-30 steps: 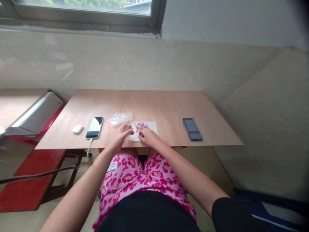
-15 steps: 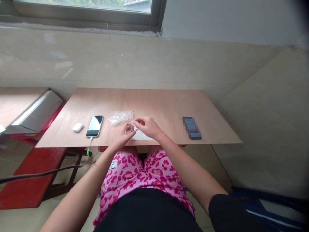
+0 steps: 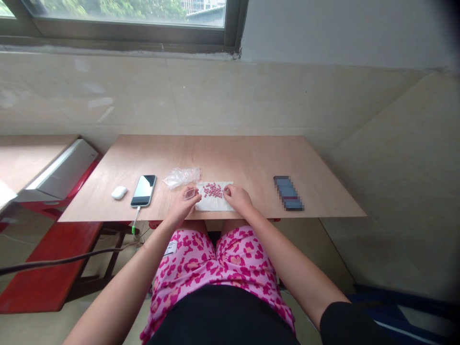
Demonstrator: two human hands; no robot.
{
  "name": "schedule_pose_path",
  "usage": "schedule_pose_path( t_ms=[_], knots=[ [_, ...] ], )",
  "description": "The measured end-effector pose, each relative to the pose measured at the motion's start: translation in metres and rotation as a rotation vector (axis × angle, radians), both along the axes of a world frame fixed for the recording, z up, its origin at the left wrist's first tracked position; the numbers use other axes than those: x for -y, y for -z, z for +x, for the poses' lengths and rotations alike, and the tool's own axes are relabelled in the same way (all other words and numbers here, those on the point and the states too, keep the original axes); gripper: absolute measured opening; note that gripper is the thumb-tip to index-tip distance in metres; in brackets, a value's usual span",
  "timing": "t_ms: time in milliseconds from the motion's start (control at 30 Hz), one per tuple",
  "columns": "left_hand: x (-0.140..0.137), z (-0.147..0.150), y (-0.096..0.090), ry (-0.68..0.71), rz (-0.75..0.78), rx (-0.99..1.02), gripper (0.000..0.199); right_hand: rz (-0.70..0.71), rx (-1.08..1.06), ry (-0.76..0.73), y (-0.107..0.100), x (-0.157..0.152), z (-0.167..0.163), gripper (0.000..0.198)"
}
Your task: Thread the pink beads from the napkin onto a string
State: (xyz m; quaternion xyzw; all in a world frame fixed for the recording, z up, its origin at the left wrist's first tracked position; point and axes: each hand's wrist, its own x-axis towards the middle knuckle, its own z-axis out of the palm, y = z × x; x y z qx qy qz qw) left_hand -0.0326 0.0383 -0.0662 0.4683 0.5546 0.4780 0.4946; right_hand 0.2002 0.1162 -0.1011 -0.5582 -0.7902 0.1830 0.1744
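Note:
Small dark-pink beads (image 3: 213, 190) lie in a loose pile on a white paper sheet (image 3: 214, 206) near the table's front edge. On the pile's left, my left hand (image 3: 186, 202) is closed on a thin pale string (image 3: 189, 193), which shows as a loop by the fingers. Over the right side of the sheet, my right hand (image 3: 239, 197) has its thumb and fingertips pinched together at the edge of the beads. Whatever sits in that pinch is too small to make out.
A crumpled clear plastic bag (image 3: 181, 177) lies behind my left hand. Further left are a phone (image 3: 143, 190) on a charging cable and a white earbud case (image 3: 119, 192). Another phone (image 3: 288, 192), pixelated, rests on the right of the wooden table (image 3: 251, 153).
My right hand has moved away from my left hand, rightward to the beads, uncovering the pile and more of the sheet. The left hand stays nearly in place with the string.

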Motion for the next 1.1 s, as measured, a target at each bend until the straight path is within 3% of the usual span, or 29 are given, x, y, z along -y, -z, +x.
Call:
schedule_pose_path(
  t_ms=[200, 333, 433, 567, 667, 800, 933, 1100],
  knots=[
    [-0.002, 0.001, 0.004, -0.002, 0.087, -0.14, 0.024, -0.025, -0.053, 0.062, -0.004, -0.002, -0.003, 0.011],
    [-0.002, 0.002, 0.009, 0.058, 0.144, -0.299, 0.019, -0.08, -0.36, 0.099, -0.024, 0.004, -0.008, 0.012],
    [0.0, 0.005, 0.011, 0.113, 0.191, -0.413, 0.017, -0.127, -0.583, -0.056, -0.049, 0.019, -0.024, 0.019],
    [0.003, 0.009, 0.007, 0.162, 0.213, -0.404, 0.02, -0.16, -0.641, -0.266, -0.068, 0.032, -0.039, 0.019],
    [0.005, 0.01, -0.001, 0.138, 0.143, -0.316, 0.021, -0.163, -0.606, -0.153, -0.059, 0.022, -0.028, 0.022],
    [0.005, 0.01, -0.01, 0.084, 0.007, -0.018, 0.027, -0.085, -0.307, 0.067, -0.027, 0.0, 0.0, 0.017],
    [0.002, 0.009, -0.008, 0.05, -0.036, 0.232, 0.033, -0.052, -0.104, 0.024, -0.005, -0.005, 0.008, 0.021],
    [0.0, 0.01, -0.005, 0.041, -0.069, 0.391, 0.036, 0.007, 0.001, -0.038, 0.003, 0.0, -0.004, 0.019]
  ],
)
